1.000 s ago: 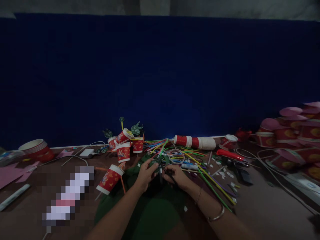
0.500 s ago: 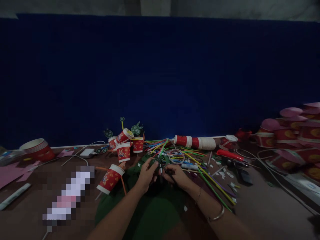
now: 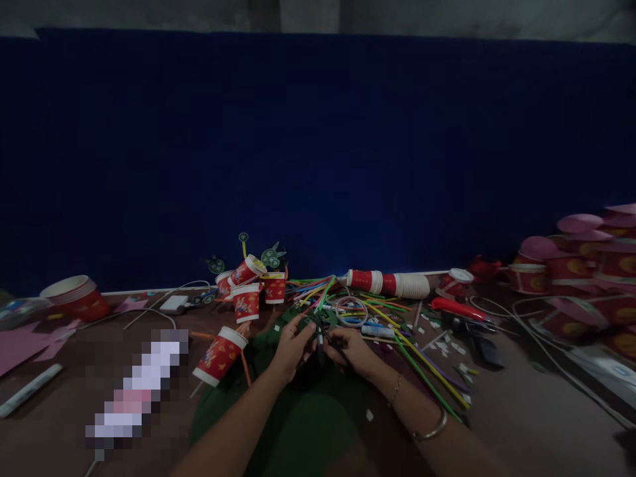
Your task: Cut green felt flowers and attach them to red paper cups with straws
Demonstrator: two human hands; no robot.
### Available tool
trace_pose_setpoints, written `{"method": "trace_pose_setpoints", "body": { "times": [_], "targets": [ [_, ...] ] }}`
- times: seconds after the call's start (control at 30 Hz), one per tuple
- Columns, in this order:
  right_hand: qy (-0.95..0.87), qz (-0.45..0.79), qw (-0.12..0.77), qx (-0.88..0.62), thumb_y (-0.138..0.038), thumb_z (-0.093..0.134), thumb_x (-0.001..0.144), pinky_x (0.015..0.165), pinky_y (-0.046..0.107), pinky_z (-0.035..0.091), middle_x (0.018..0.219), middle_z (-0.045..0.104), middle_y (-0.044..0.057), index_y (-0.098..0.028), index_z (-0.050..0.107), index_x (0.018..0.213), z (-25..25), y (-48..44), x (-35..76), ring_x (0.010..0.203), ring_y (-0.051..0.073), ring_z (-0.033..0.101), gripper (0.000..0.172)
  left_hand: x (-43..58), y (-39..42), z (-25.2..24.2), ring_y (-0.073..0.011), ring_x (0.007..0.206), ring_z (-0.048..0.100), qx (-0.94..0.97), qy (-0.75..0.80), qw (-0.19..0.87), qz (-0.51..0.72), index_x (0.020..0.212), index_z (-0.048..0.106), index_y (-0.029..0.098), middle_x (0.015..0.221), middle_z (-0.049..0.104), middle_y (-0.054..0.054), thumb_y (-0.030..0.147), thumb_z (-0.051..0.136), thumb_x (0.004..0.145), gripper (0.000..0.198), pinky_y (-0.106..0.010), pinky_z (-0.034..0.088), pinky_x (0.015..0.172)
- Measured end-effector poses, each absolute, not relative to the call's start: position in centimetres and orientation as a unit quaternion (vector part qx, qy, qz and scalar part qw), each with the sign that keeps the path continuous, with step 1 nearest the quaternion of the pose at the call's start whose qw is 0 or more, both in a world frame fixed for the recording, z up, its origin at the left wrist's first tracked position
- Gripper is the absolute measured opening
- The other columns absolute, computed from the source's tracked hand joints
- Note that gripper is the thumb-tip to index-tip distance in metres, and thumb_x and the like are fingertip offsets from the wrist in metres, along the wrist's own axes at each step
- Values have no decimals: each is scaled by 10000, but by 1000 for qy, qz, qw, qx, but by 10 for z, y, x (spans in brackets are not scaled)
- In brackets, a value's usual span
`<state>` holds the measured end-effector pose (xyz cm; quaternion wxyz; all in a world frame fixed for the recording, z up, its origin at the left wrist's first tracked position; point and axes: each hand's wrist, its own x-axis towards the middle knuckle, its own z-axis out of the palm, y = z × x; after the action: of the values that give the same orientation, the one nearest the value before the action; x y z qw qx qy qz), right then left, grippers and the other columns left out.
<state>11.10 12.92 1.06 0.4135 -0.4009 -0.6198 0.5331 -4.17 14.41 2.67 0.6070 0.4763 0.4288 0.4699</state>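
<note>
My left hand (image 3: 292, 348) and my right hand (image 3: 352, 350) meet low in the middle of the view, above a green cloth (image 3: 298, 424) on my lap. Both are closed in a pinch around a small dark piece (image 3: 318, 334) between them; the dim light hides what it is. My right wrist wears a bangle (image 3: 431, 430) and a thin bracelet. Just beyond the fingers lies a heap of coloured straws (image 3: 348, 301) with a small ring of wire among them. A red paper cup (image 3: 220, 356) lies on its side just left of my left hand.
Several red printed cups (image 3: 247, 283) with straw toppers stand behind the hands. A sleeve of stacked cups (image 3: 390, 283) lies on its side. A red-handled tool (image 3: 454, 308), cables and paper scraps lie at the right, more red cups (image 3: 576, 265) at far right, a bowl stack (image 3: 72, 297) at left.
</note>
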Motion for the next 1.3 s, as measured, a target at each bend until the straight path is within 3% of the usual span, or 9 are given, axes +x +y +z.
{"method": "trace_pose_setpoints", "body": {
  "times": [0.17,0.4,0.63,0.7,0.77,0.87,1.03,1.13,1.3],
  "targets": [
    [-609,552,403,-402,-307,634,645,338,164,380,516,484,-67,-156,530,679,13,127,110,362,46,420,187,-43,143,30,-26,278,293,463,436,617,464,988,523,190,399,437,108,427,647,660,424,-122,168,278],
    [-600,551,418,-402,-306,639,638,309,149,348,495,473,-69,-159,536,657,11,127,108,353,40,391,181,-44,143,30,-18,273,250,465,427,630,452,980,535,184,385,417,108,412,633,684,386,-121,159,278],
    [-600,555,409,-405,-302,636,626,295,158,318,462,452,-71,-167,519,614,12,128,108,339,48,372,180,-46,145,30,-13,268,232,454,410,649,453,841,511,183,390,391,114,383,639,685,284,-119,131,271],
    [-583,525,456,-419,-309,622,646,320,174,339,456,441,-71,-173,529,641,15,129,109,354,62,382,165,-46,145,33,-11,270,226,454,415,645,453,773,494,180,389,388,111,390,644,676,275,-118,128,269],
    [-537,444,569,-437,-321,587,703,399,199,397,497,465,-57,-180,544,721,20,130,111,414,83,427,149,-46,145,34,-11,275,230,451,425,638,457,745,483,181,391,391,110,395,652,664,285,-116,128,270],
    [-458,288,711,-449,-320,544,776,596,246,463,695,554,-7,-192,528,904,27,130,117,610,126,529,182,-46,144,34,-11,282,222,453,424,635,460,743,476,185,398,397,108,397,655,663,289,-117,119,274],
    [-413,239,759,-443,-330,528,809,763,292,454,898,560,36,-208,434,1115,30,130,120,805,154,551,343,-45,144,32,-21,300,266,451,421,635,465,835,519,185,429,402,104,400,659,663,309,-125,115,288],
    [-410,247,755,-449,-356,519,820,725,293,464,831,564,23,-203,412,1146,29,131,121,752,154,561,376,-43,143,32,-26,326,323,466,421,626,462,859,545,182,453,418,98,399,672,646,329,-126,141,309],
    [-381,302,737,-470,-431,548,792,506,237,452,674,536,-16,-193,459,1051,23,137,126,567,134,538,363,-36,141,31,-50,337,395,579,419,601,358,659,552,155,443,473,56,447,614,672,299,-155,244,344]
  ]
}}
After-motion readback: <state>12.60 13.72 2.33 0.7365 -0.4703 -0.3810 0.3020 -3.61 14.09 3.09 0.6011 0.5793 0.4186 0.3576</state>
